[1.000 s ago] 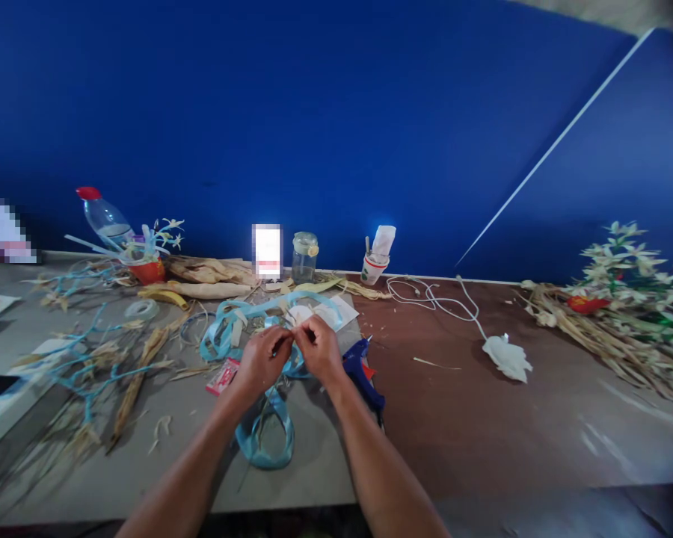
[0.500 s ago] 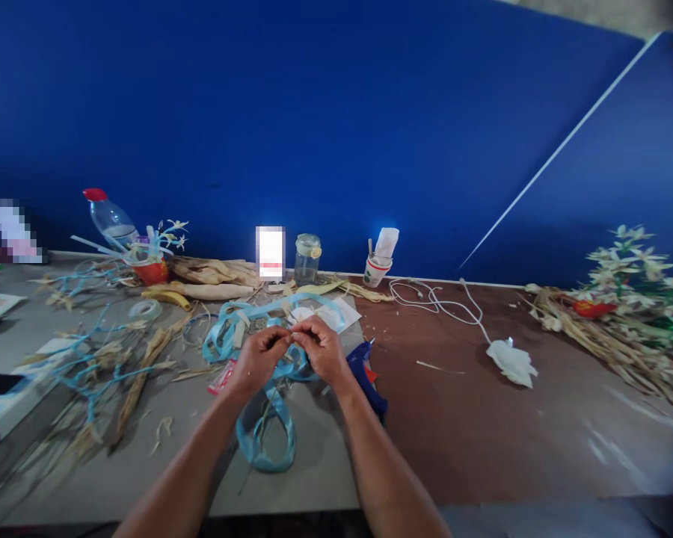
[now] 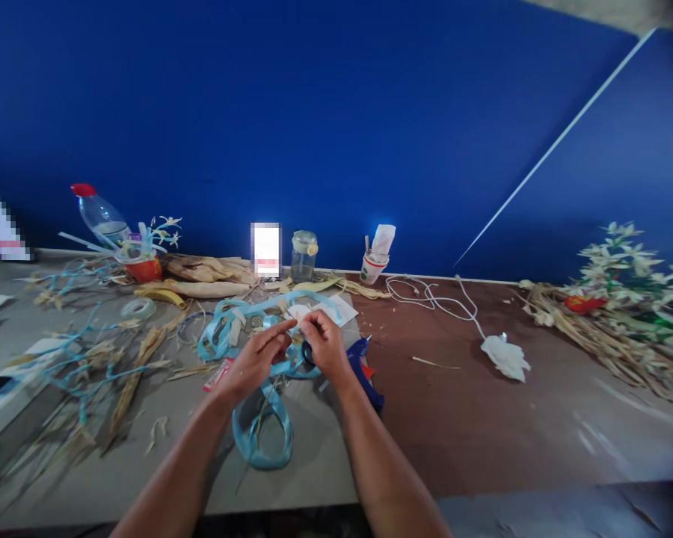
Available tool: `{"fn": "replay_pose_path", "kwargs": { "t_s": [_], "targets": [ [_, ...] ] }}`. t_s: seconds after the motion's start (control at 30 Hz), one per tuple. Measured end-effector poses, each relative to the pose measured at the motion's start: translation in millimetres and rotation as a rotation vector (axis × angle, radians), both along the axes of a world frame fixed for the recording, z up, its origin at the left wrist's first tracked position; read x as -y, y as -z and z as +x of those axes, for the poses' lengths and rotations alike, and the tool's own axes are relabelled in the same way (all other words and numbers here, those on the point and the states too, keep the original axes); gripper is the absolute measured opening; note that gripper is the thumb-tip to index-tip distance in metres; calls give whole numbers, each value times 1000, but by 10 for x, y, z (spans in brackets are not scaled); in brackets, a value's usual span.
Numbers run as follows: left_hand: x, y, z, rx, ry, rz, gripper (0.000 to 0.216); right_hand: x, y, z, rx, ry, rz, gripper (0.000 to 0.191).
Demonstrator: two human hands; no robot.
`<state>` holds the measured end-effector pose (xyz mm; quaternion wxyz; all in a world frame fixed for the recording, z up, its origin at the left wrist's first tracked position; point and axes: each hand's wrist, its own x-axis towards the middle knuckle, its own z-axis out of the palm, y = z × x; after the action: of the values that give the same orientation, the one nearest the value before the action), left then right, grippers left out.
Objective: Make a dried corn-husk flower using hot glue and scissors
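My left hand (image 3: 262, 357) is over the middle of the table, its index finger stretched toward my right hand and its other fingers loosely curled. Nothing shows in its grip. My right hand (image 3: 324, 345) pinches something small and pale at the fingertips, too small to name, close to my left index fingertip. Beneath both hands runs a loose tangle of light blue ribbon (image 3: 263, 456). A dark round thing (image 3: 307, 353) shows just under the right palm. Right of my right wrist lies a blue glue gun (image 3: 360, 366), partly hidden by the arm.
Blue-wrapped stems with dried flowers (image 3: 84, 385) and dried husks (image 3: 202, 267) spread on the left. Along the blue wall stand a bottle (image 3: 102, 218), a lit phone (image 3: 266, 250), a jar (image 3: 303, 258) and a paper cup (image 3: 373, 269). A white cable (image 3: 437, 300) and a flower bunch (image 3: 611, 321) lie right.
My left index finger has straightened from its pinch, and the hands have come slightly apart. My right hand keeps its pinch. The view has shifted a little to the right.
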<state>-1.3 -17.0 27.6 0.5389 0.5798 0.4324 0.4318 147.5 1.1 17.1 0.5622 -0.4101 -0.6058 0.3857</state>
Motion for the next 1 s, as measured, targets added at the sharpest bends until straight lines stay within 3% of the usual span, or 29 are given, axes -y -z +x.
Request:
{"fn": "replay_pose_path", "kwargs": {
  "t_s": [0.23,0.47,0.73,1.0],
  "targets": [
    [25,-92,-83,161,98,-120,59,-5,-10,-1,-108,-68,-129,17],
    [8,-49,-113,192,198,-238,45,3,-16,16,-29,-104,-114,17],
    [-38,27,-93,156,187,-277,31,-1,9,-4,-34,-182,-123,15],
    [-43,-14,-64,55,137,-242,39,-29,53,18,-44,-193,-165,14]
  ]
}}
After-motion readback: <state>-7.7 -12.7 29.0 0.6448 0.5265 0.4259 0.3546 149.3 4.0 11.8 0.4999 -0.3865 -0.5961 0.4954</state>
